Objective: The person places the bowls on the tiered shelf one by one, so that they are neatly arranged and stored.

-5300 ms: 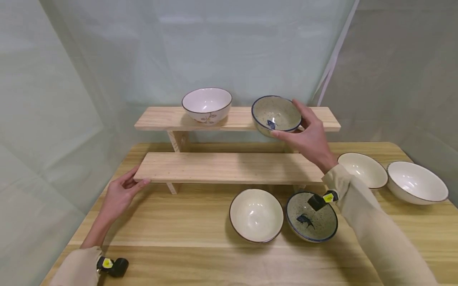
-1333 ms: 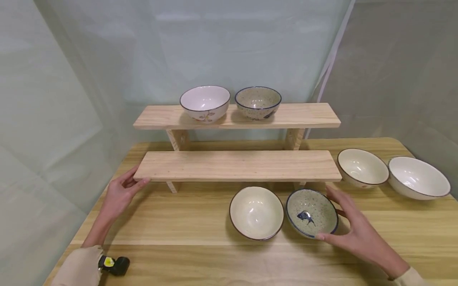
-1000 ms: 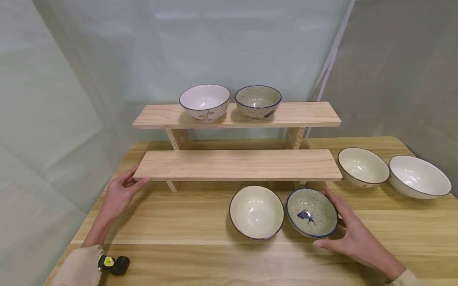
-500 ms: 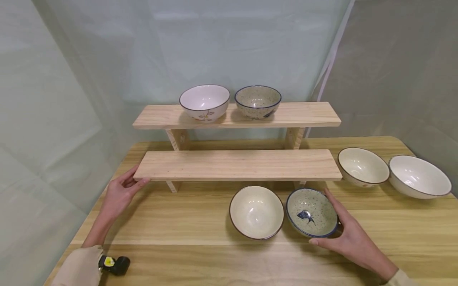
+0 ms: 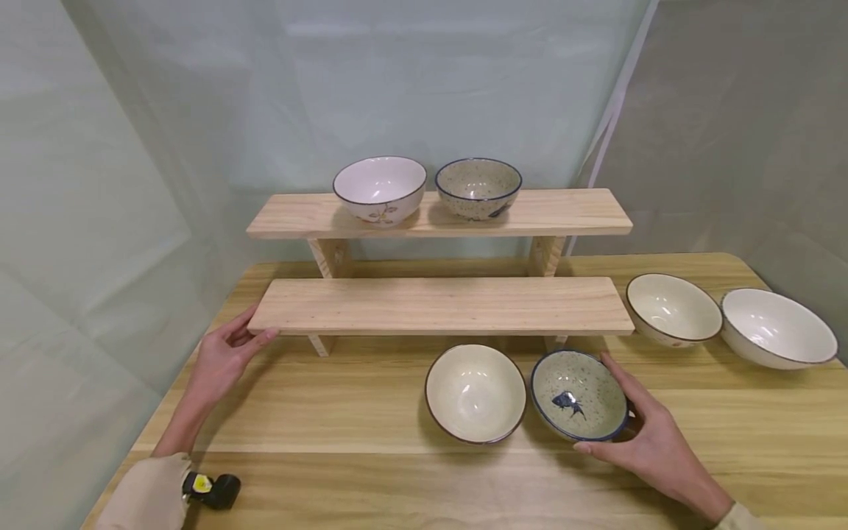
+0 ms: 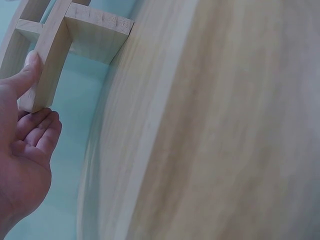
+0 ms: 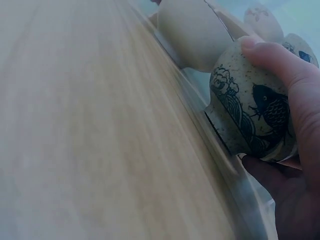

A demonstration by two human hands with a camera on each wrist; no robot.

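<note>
My left hand (image 5: 221, 364) pinches the left front corner of the lower shelf board (image 5: 437, 305); in the left wrist view, the thumb lies on one face of the board (image 6: 52, 70) and the curled fingers are at its end. On the table, my right hand (image 5: 652, 442) grips the right side of a speckled grey bowl (image 5: 583, 383) with a blue rim and a blue fish inside. The right wrist view shows the thumb near the rim and fingers around the base of this fish bowl (image 7: 240, 115). Just left of it stands a cream bowl (image 5: 473, 394) with a brown rim.
On the upper shelf board (image 5: 570, 210) stand a white floral bowl (image 5: 379, 184) and a matching speckled bowl (image 5: 478, 184), side by side. Another cream bowl (image 5: 672, 309) and a larger white bowl (image 5: 775, 327) sit at the table's right. Pale cloth (image 5: 424, 81) hangs behind.
The first speckled bowl, held at the upper shelf earlier, now stands there beside the white one. My right hand has come down and closed on the second speckled bowl. My left hand has stayed put.
</note>
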